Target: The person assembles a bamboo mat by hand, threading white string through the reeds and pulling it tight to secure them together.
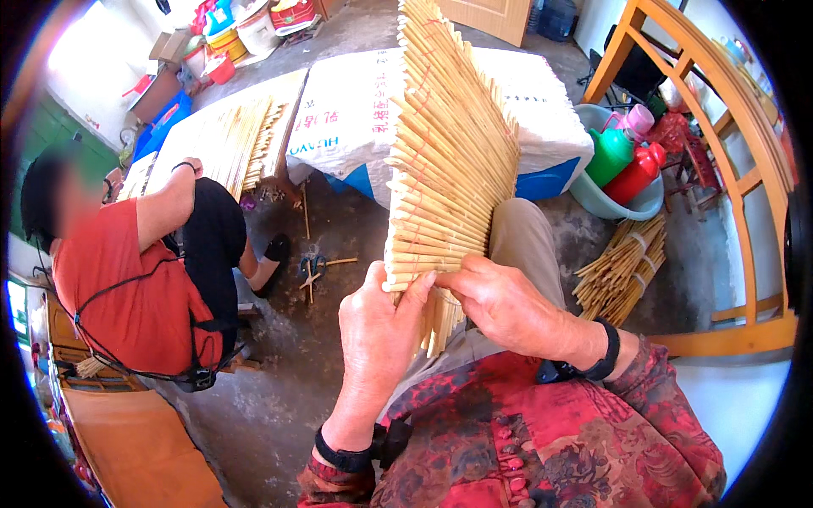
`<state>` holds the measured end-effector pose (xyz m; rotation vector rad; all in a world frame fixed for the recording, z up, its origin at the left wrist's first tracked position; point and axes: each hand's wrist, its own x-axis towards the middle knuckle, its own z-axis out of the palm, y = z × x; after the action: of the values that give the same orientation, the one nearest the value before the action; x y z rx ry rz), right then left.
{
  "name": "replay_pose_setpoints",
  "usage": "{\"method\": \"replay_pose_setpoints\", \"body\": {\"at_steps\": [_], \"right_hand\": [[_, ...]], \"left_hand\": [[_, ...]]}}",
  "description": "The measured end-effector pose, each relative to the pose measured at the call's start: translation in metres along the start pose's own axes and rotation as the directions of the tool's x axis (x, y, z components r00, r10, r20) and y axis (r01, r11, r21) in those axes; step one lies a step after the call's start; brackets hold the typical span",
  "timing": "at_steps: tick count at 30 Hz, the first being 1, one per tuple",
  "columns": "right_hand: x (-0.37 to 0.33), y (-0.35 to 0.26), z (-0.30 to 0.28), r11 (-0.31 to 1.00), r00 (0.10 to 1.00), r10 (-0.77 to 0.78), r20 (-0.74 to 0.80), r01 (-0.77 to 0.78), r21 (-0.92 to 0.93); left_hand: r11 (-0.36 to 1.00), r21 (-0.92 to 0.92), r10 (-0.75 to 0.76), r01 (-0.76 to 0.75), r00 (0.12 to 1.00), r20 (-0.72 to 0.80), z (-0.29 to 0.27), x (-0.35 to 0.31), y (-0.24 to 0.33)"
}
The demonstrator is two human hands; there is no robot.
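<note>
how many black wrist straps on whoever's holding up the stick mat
2: a black strap around the left wrist, another black strap around the right wrist; red patterned sleeves might hide more.

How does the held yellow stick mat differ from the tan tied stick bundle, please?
The yellow stick mat is held by the left hand and right hand; the tan tied stick bundle lies on the floor. The mat's sticks fan out; the bundle's lie bunched together. Both comprise slender sticks.
</note>
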<state>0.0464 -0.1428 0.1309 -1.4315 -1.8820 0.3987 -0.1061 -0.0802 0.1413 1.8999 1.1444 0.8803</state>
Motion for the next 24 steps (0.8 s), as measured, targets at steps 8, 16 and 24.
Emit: {"method": "replay_pose_setpoints", "body": {"at_steps": [8, 16, 24], "right_hand": [[-0.002, -0.001, 0.002, 0.996, 0.996, 0.084, 0.018, -0.084, -0.001], [-0.004, 0.012, 0.014, 0.997, 0.996, 0.071, -0.045, -0.072, -0.022], [0.006, 0.001, 0.022, 0.995, 0.995, 0.085, -0.059, -0.088, -0.046]], "left_hand": [[1.0, -0.03, 0.002, -0.002, 1.0, -0.004, 0.002, -0.001, -0.006], [0.998, -0.064, -0.026, 0.026, 1.0, 0.002, 0.002, -0.001, -0.004], [0.997, -0.034, -0.065, 0.065, 0.998, 0.003, -0.004, 0.001, 0.0]]}}
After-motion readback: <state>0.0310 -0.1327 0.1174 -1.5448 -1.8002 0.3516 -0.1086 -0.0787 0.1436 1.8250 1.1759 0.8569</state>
